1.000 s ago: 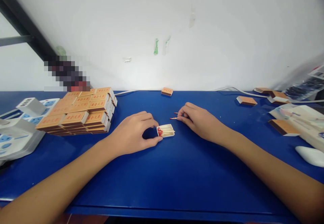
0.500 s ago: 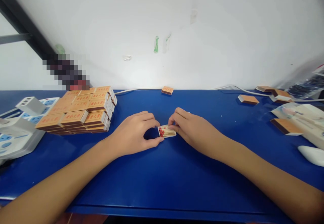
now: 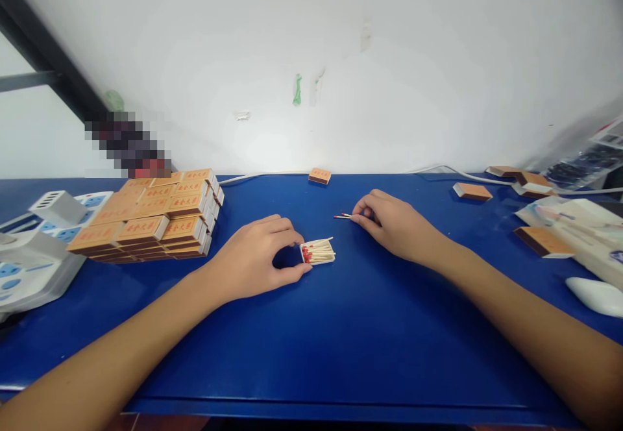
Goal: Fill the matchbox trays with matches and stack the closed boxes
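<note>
My left hand (image 3: 265, 252) grips the left end of a small white matchbox tray (image 3: 318, 263) between thumb and fingers, on the blue table. Red-tipped matches (image 3: 317, 249) fill the tray, heads to the left, and a few sticks poke past its right end. Up and to the right of the tray, my right hand (image 3: 387, 223) pinches thin matches (image 3: 344, 216) by their plain ends, their red heads pointing left. They are low over the table; whether they touch it I cannot tell.
A stack of orange matchboxes (image 3: 150, 217) stands left, beside white power strips (image 3: 43, 262). One matchbox (image 3: 320, 176) lies near the wall, and several more (image 3: 472, 191) are at right. A white cable (image 3: 452, 168) runs along the back. A white mouse-like object (image 3: 594, 295) lies far right.
My right hand has moved from the tray up and to the right, carrying matches out. My left hand keeps its grip on the tray.
</note>
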{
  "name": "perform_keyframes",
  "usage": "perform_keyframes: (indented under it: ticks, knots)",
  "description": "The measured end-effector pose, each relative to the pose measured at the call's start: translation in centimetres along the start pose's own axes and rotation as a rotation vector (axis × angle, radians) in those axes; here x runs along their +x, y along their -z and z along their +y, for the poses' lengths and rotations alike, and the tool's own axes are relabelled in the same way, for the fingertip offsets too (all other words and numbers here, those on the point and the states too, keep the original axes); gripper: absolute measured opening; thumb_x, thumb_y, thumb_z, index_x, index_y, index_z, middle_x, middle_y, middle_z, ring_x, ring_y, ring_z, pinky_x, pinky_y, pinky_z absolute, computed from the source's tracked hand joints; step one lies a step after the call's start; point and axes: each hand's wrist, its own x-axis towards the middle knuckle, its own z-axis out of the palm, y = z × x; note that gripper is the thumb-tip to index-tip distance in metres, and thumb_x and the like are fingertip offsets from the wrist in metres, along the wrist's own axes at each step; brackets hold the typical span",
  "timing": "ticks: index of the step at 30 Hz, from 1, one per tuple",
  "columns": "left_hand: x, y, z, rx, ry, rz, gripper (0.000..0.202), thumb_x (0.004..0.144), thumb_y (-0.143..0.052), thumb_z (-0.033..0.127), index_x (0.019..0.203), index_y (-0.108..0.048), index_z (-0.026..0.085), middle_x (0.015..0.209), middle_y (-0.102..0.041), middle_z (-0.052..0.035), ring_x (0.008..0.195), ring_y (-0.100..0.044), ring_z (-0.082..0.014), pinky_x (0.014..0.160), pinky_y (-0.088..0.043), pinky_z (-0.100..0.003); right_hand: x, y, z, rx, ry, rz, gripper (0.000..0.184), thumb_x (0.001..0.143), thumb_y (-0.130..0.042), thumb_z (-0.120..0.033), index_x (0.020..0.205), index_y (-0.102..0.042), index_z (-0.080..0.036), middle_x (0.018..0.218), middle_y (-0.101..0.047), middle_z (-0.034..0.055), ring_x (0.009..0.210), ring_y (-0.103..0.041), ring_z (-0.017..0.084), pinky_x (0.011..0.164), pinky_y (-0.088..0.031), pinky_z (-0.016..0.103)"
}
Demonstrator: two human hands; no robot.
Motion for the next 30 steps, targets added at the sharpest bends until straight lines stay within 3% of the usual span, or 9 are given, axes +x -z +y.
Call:
perform_keyframes:
  ticks: [11,25,30]
  knots:
    - [-0.1,0.0,0.0,0.000,0.001,-0.001,0.023,0.093,-0.072,0.039,0.106,-0.075,0.020,0.097,-0.071,-0.0044,0.090,-0.065,-0.0203,0.081,-0.052,-0.035,-0.2,-0.2,-0.6,-0.045,0.042,-0.025,0.016,0.106,-0.045,-0.028,0.099,-0.059,-0.021,0.104,-0.063,0.0065,0.079,-0.062,0.021,0.070,-0.046,0.034]
    - [0.0,-0.1,0.0,-0.001,-0.002,-0.005,0.023,0.093,-0.073,0.039,0.106,-0.075,0.019,0.097,-0.071,-0.0038,0.091,-0.064,-0.0199,0.082,-0.052,-0.035,0.3,-0.8,-1.0,-0.003,0.133,0.016,0.013,0.103,-0.056,-0.033,0.103,-0.062,-0.021,0.102,-0.061,0.0067,0.081,-0.060,0.021,0.071,-0.045,0.034]
    - [0.0,-0.1,-0.1,0.004,-0.001,0.001,0.023,0.093,-0.073,0.039,0.106,-0.074,0.020,0.098,-0.071,-0.0042,0.091,-0.065,-0.0203,0.082,-0.053,-0.035,0.5,-0.7,-0.7,0.013,0.123,-0.045,0.017,0.105,-0.051,-0.030,0.098,-0.062,-0.021,0.099,-0.061,0.0069,0.080,-0.058,0.020,0.072,-0.045,0.034]
